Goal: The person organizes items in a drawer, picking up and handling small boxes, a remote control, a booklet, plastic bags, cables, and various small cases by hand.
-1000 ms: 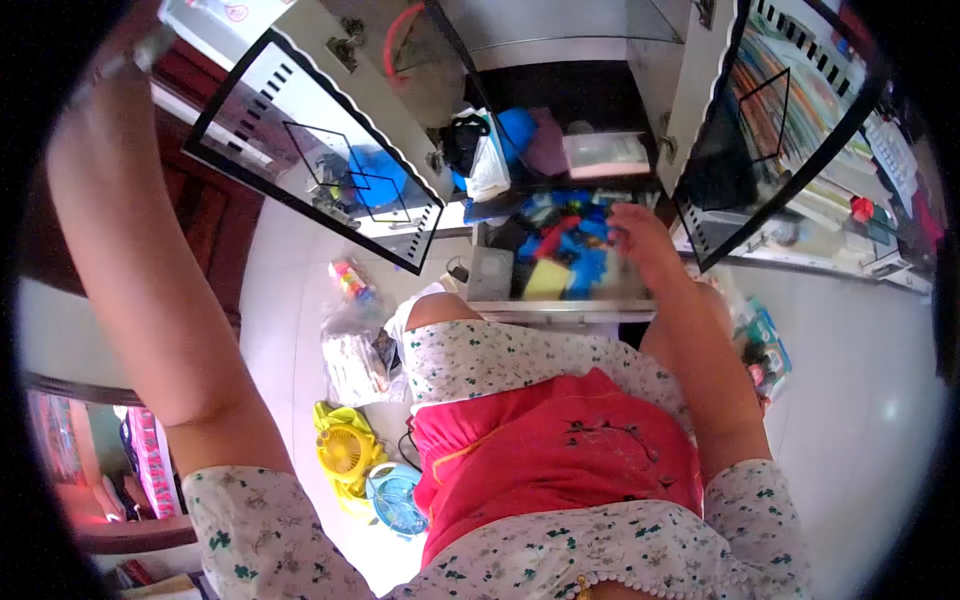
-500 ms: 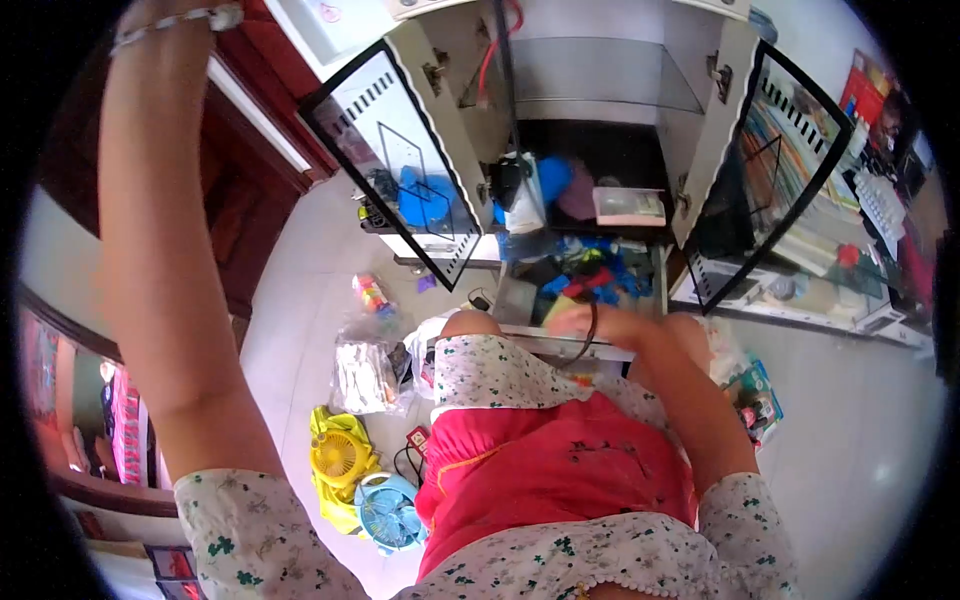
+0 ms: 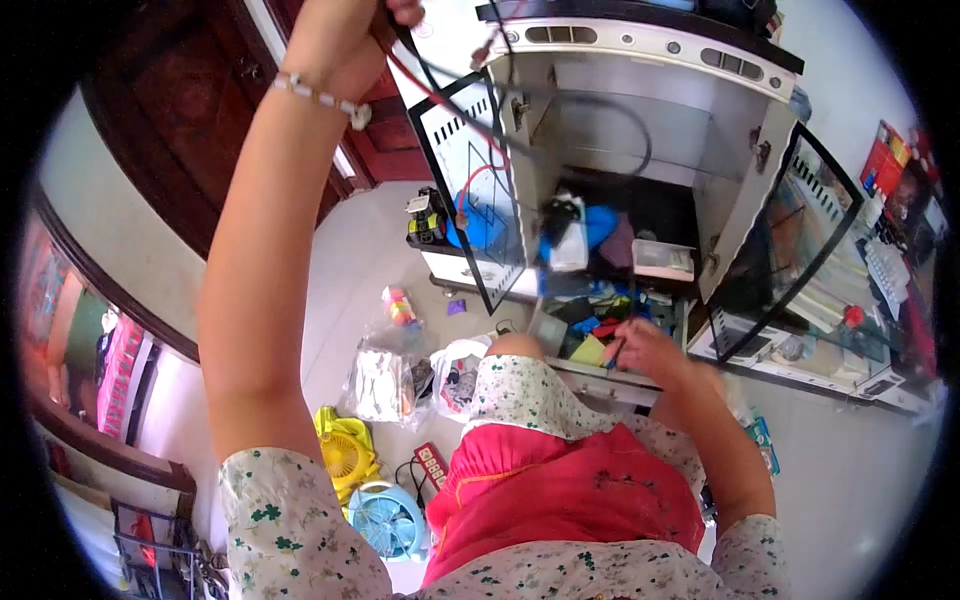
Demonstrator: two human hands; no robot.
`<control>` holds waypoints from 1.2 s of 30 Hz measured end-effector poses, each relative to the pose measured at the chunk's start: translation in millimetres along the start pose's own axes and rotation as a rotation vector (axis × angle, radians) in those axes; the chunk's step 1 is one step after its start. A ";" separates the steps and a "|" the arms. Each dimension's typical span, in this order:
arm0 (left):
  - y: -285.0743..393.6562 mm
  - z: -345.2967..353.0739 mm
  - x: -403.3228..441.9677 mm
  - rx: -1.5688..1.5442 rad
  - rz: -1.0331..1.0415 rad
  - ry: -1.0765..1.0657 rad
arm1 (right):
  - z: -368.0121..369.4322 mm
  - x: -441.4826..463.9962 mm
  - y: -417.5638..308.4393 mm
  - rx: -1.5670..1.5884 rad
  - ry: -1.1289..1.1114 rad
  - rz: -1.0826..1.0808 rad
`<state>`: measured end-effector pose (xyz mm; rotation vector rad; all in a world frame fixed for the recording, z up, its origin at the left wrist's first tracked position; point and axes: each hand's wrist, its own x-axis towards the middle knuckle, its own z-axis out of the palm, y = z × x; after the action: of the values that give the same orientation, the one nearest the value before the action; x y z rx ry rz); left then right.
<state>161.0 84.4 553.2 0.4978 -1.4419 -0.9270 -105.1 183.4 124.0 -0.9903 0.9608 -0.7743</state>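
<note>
My left hand [image 3: 345, 40] is raised at the top left, partly cut off by the frame edge. It is closed around a bunch of black and red cables [image 3: 440, 98], which dangle in loops before the cabinet. Lower down, my right hand [image 3: 655, 355] pinches a dark cable [image 3: 620, 343] above the pulled-out drawer [image 3: 600, 378]. Blue, red and yellow-green items lie in that drawer. Motion blurs the cables and some of my right fingers.
The cabinet [image 3: 640, 38] stands with both glass doors [image 3: 800, 240] swung outward. Plastic bags [image 3: 385, 385], a yellow fan [image 3: 345, 455], a light-blue fan [image 3: 388, 522] and a red power strip [image 3: 430, 465] lie on the floor at the left. A clear box [image 3: 663, 260] sits inside.
My left hand has come down and right into view, showing the cables in it. My right hand has shifted slightly right and down in the picture. The view has tilted upward.
</note>
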 end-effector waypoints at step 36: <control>-131.6 -23.6 -90.9 0.245 -0.036 -0.645 | 125.9 5.2 -238.8 0.079 -0.142 -0.575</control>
<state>163.7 73.6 391.9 0.4203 -2.1544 -0.9923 -12.7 133.5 372.7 -1.2518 0.5144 -1.1898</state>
